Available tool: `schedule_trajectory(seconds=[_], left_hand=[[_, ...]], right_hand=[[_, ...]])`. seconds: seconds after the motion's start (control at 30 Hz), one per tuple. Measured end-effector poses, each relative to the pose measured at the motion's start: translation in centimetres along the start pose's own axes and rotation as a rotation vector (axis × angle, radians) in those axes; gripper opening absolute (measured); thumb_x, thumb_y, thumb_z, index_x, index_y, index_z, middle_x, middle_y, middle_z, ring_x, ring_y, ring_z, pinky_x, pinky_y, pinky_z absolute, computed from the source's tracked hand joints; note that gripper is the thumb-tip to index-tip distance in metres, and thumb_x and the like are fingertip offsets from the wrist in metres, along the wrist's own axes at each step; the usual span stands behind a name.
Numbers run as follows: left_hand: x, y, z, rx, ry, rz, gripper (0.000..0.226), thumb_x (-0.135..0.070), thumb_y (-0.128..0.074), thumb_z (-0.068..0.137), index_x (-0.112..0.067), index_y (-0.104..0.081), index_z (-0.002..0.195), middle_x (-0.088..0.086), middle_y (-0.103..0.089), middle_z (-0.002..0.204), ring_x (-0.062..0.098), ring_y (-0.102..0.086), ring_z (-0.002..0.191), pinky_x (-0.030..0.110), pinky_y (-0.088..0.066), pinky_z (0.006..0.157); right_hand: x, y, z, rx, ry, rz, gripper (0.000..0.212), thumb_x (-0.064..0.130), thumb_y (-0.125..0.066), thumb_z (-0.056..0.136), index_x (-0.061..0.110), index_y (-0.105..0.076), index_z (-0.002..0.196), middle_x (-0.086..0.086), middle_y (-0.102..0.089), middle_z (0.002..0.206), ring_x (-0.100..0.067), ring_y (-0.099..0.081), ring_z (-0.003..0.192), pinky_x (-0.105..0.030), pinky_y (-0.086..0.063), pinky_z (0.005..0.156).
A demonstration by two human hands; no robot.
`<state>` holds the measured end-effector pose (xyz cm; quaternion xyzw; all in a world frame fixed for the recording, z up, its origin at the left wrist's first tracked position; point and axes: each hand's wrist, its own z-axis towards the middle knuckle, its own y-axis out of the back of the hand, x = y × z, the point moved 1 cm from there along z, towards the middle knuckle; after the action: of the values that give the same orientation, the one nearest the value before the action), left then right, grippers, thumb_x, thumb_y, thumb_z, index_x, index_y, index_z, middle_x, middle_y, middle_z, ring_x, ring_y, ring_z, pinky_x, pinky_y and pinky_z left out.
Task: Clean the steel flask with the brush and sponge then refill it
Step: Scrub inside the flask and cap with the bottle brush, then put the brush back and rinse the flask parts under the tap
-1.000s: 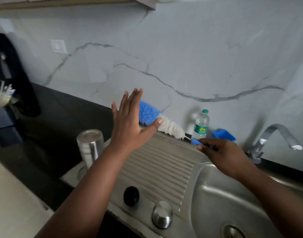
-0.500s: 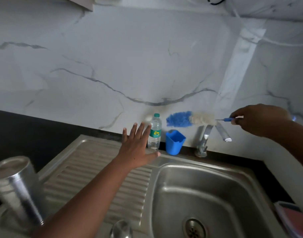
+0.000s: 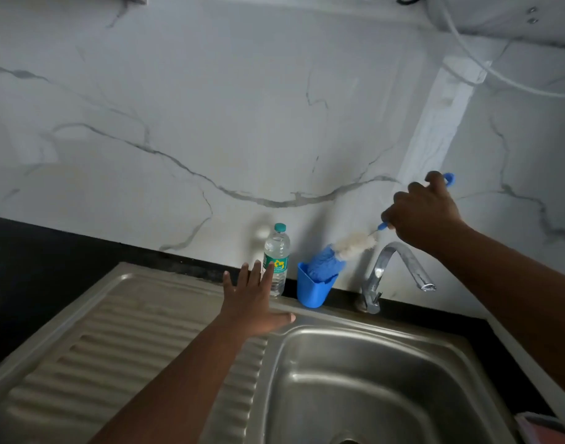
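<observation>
My right hand (image 3: 423,213) grips the blue handle of the bottle brush (image 3: 338,251) and holds it tilted, its blue and white bristle head pointing down into the blue plastic cup (image 3: 313,290) behind the sink. My left hand (image 3: 252,302) hovers with fingers spread over the ribbed drainboard (image 3: 114,344), just in front of a small clear water bottle (image 3: 277,257) with a green cap. The steel flask is out of view.
A steel sink basin (image 3: 370,386) lies at lower right, with a chrome tap (image 3: 393,270) behind it. A black counter (image 3: 34,251) runs along the marble wall. A pink object (image 3: 544,427) sits at the bottom right edge.
My right hand swung the brush from level above the tap to head-down into the blue cup. The view shifted right, so the steel flask left the frame. My left hand stayed spread over the drainboard.
</observation>
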<state>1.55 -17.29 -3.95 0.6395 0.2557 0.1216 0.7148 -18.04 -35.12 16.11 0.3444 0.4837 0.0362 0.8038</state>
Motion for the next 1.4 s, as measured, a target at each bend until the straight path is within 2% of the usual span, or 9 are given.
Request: schedule_trajectory(seconds=[0.2,0.47,0.7,0.87,0.93,1.03,1.17,1.27,1.4], left_hand=[[0.0,-2.5,1.7,0.006,-0.011,-0.033,0.119,-0.083,-0.051,0.075,-0.027,0.015,0.157,0.004,0.011,0.167,0.027,0.011,0.153,0.060,0.007,0.119],[-0.1,-6.0,2.2,0.064,-0.015,-0.058,0.118,-0.084,-0.047,0.077,-0.024,0.016,0.157,0.004,0.012,0.167,0.027,0.013,0.153,0.058,0.008,0.119],[-0.7,-7.1,2.4,0.068,-0.036,-0.092,0.115,-0.079,-0.051,0.079,-0.026,0.016,0.157,0.006,0.009,0.167,0.026,0.011,0.153,0.058,0.008,0.120],[-1.5,-7.6,2.0,0.073,-0.058,-0.088,0.115,-0.078,-0.053,0.079,-0.026,0.015,0.157,0.004,0.010,0.167,0.025,0.011,0.153,0.059,0.007,0.120],[-1.5,-7.6,1.9,0.074,-0.059,-0.076,0.115,-0.078,-0.052,0.079,-0.026,0.016,0.157,0.004,0.010,0.167,0.025,0.011,0.153,0.059,0.006,0.120],[-1.4,-7.4,1.8,0.078,-0.052,-0.077,0.116,-0.079,-0.052,0.079,-0.027,0.016,0.157,0.004,0.010,0.167,0.026,0.011,0.153,0.059,0.006,0.120],[-1.3,-7.1,1.3,0.079,-0.048,-0.074,0.116,-0.079,-0.051,0.079,-0.027,0.015,0.157,0.003,0.009,0.167,0.025,0.012,0.153,0.060,0.007,0.120],[-1.1,-6.8,0.8,0.072,-0.042,-0.073,0.116,-0.079,-0.051,0.078,-0.026,0.015,0.157,0.002,0.008,0.167,0.025,0.011,0.153,0.060,0.008,0.119],[-0.6,-6.2,-0.3,0.085,-0.024,-0.064,0.116,-0.079,-0.052,0.078,-0.028,0.016,0.156,0.002,0.008,0.167,0.026,0.011,0.153,0.060,0.009,0.119]], right_hand=[[3.7,-2.1,4.1,-0.054,0.063,-0.048,0.022,0.025,-0.055,0.089,0.039,-0.071,0.093,0.009,-0.063,0.089,-0.021,-0.058,0.100,-0.052,-0.001,0.106],[6.3,-2.9,6.3,-0.087,0.114,-0.075,0.026,0.011,-0.049,0.089,0.026,-0.070,0.095,0.005,-0.058,0.091,-0.026,-0.055,0.106,-0.057,-0.008,0.116],[6.7,-3.9,6.6,-0.153,0.115,-0.088,0.022,0.005,-0.055,0.085,0.020,-0.071,0.084,0.002,-0.052,0.076,-0.030,-0.057,0.096,-0.057,-0.013,0.115],[6.5,-5.6,6.5,-0.214,0.077,-0.146,0.021,0.002,-0.064,0.069,0.022,-0.068,0.063,0.003,-0.037,0.059,-0.026,-0.058,0.076,-0.052,-0.024,0.111],[6.2,-6.6,6.6,-0.221,0.077,-0.125,0.022,0.002,-0.065,0.067,0.023,-0.068,0.063,0.004,-0.039,0.059,-0.025,-0.057,0.075,-0.051,-0.022,0.108],[5.7,-6.9,6.7,-0.218,0.106,-0.088,0.023,0.008,-0.063,0.076,0.029,-0.072,0.076,0.005,-0.056,0.068,-0.025,-0.058,0.085,-0.053,-0.016,0.110],[5.0,-6.7,6.5,-0.235,0.130,-0.058,0.021,0.022,-0.063,0.082,0.034,-0.075,0.096,0.000,-0.069,0.103,-0.031,-0.055,0.116,-0.055,-0.004,0.108],[4.9,-6.4,6.2,-0.309,0.158,0.004,0.024,0.021,-0.068,0.079,0.029,-0.074,0.101,-0.011,-0.061,0.127,-0.041,-0.038,0.135,-0.057,-0.012,0.110],[5.1,-6.1,5.8,-0.471,0.189,0.098,0.034,0.014,-0.068,0.077,0.023,-0.071,0.109,-0.017,-0.051,0.141,-0.044,-0.032,0.139,-0.060,-0.021,0.110]])
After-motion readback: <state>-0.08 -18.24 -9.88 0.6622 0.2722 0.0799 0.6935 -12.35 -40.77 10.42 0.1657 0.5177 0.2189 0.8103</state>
